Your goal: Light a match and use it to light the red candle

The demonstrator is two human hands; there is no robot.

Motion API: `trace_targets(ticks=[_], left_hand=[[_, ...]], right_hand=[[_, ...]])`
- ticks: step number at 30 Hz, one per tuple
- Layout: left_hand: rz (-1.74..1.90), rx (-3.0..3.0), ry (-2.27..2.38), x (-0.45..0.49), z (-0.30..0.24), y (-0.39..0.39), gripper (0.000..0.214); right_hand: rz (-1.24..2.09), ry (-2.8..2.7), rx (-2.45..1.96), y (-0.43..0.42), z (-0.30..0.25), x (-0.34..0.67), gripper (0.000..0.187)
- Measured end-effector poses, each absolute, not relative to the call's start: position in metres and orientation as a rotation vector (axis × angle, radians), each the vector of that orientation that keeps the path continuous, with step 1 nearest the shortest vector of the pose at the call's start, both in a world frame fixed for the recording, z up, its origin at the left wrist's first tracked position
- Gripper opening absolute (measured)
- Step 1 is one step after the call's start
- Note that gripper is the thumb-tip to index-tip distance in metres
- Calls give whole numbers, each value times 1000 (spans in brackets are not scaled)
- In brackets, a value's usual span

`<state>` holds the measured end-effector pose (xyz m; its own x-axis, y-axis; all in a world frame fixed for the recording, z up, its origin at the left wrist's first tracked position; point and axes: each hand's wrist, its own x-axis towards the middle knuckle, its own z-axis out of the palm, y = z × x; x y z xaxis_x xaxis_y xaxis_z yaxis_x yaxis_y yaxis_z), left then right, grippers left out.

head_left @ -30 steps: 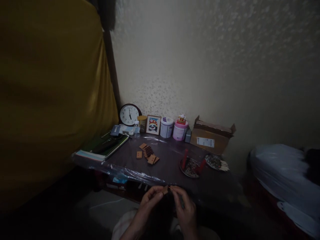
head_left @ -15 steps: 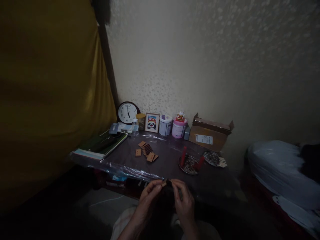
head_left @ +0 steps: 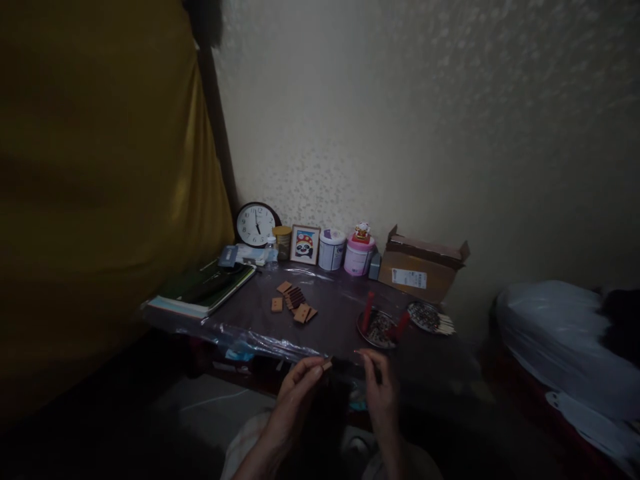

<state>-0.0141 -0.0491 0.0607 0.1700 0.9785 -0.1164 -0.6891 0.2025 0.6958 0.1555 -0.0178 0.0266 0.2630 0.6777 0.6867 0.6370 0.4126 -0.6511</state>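
My left hand (head_left: pixel 296 393) pinches a small tan tile (head_left: pixel 327 366) at its fingertips, just in front of the table's near edge. A dark strip (head_left: pixel 345 365) runs from the tile toward my right hand (head_left: pixel 379 395), whose fingers are curled beside it; whether they grip the strip is too dim to tell. A dark bundle (head_left: pixel 325 420) hangs between my wrists. Several more tan and brown tiles (head_left: pixel 295 302) lie in a loose pile on the dark table (head_left: pixel 330 327), farther back.
A metal dish with two red candles (head_left: pixel 381 327) and a second dish with sticks (head_left: pixel 430 317) stand right of the pile. A clock (head_left: pixel 255 225), framed picture (head_left: pixel 305 245), tins, a cardboard box (head_left: pixel 423 265) line the wall. Books (head_left: pixel 203 293) lie left; yellow curtain (head_left: pixel 100 200) beyond.
My right hand has moved a little to the right, away from the left hand, and the dark strip now shows between them. The view has barely shifted.
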Motion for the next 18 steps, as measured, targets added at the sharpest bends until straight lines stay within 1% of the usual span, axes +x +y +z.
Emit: trace_targets(ticks=[5,10,15,18], left_hand=[[1284,526,614,-10,53,-45,19],[1285,540,620,-11,52,-46,20],[1316,603,661,-21,47,-44,20],[1339,583,693,-27,41,-42,19]], right_hand=[[107,-1400,-1207,-29,46,151,16],[122,-1411,-1137,-37,52,142,13],[132,-1359,-1218,-29,54,147,23],[147,-1287,-1295,-23,55,151,20]])
